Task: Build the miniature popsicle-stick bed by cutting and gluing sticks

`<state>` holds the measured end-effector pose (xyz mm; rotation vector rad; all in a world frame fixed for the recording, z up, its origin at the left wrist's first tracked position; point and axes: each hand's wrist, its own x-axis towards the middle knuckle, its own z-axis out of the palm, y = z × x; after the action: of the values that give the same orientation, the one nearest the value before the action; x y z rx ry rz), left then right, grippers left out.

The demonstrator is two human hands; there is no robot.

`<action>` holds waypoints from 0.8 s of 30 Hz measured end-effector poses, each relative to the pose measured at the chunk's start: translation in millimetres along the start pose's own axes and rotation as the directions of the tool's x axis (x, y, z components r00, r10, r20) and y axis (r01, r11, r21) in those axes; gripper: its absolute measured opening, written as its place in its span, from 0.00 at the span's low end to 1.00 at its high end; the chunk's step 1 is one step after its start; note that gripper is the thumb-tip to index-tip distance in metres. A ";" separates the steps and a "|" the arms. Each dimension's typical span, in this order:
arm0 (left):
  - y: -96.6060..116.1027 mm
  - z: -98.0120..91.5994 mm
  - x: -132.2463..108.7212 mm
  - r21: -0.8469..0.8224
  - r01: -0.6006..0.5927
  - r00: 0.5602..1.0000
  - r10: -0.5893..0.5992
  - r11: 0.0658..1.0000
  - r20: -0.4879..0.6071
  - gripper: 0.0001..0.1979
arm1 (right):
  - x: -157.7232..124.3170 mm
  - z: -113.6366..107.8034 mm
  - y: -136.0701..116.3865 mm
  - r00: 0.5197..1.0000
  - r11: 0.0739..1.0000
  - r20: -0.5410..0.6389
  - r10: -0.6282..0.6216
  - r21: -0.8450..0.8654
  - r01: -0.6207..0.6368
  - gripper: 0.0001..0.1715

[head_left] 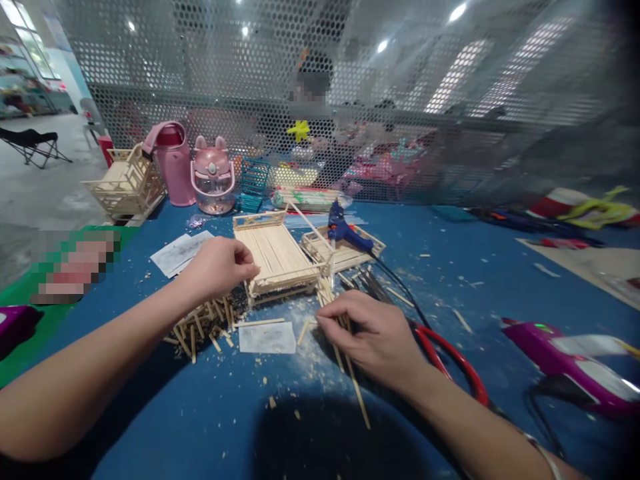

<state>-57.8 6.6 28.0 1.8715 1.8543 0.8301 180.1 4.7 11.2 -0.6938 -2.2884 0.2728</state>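
Observation:
A small bed-like model made of thin wooden sticks (273, 250) stands on the blue tabletop. My left hand (223, 265) is closed, its thumb and fingertips pinched at the model's left edge; what lies between them is hidden. To the right and nearer, my right hand (370, 330) is closed in a pinch above scattered sticks (359, 393), and anything in its fingertips is too small to name. Short cut stick pieces (200, 323) are heaped below my left forearm and hand. A blue glue gun (344, 230) rests on a second stick model (367, 248) behind.
Red-handled cutters (453, 360) lie beside my right forearm. Purple devices (575, 367) sit at the right and far left. A pink bottle (175, 167), a pink animal-shaped cup (213, 177) and another stick model (127, 183) stand at the back, before a perforated metal screen (200, 67).

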 end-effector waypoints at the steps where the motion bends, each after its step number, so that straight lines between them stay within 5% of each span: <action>1: -0.7 -0.5 -0.5 -0.021 0.017 1.000 -0.017 1.000 -0.007 0.08 | 0.0 -0.8 0.0 1.000 1.000 0.007 0.016 0.002 -0.016 0.06; 7: 0.3 -14.4 -19.6 -0.173 0.036 0.968 -0.078 0.984 -0.239 0.10 | -2.3 -4.3 -1.9 0.990 0.988 0.050 0.132 0.069 -0.136 0.16; 12: 18.4 -4.9 -53.1 -0.343 -0.101 0.881 -0.076 0.934 -0.467 0.10 | -3.7 -3.3 -5.1 0.998 0.999 -0.049 0.040 0.017 -0.039 0.23; 18: 20.6 24.6 -82.0 -0.308 -0.211 0.901 0.062 0.928 -0.430 0.07 | -2.3 2.4 0.9 1.000 0.999 -0.004 0.009 -0.051 -0.009 0.11; 24: 5.8 22.0 -78.8 -0.203 -0.243 0.912 0.152 0.949 -0.381 0.08 | 19.5 -11.6 7.3 0.987 0.972 0.162 -0.010 -0.229 0.048 0.12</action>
<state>-35.8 -68.6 3.8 1.8611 1.6703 1.4933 179.5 21.5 28.1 -0.7789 -2.5078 0.0474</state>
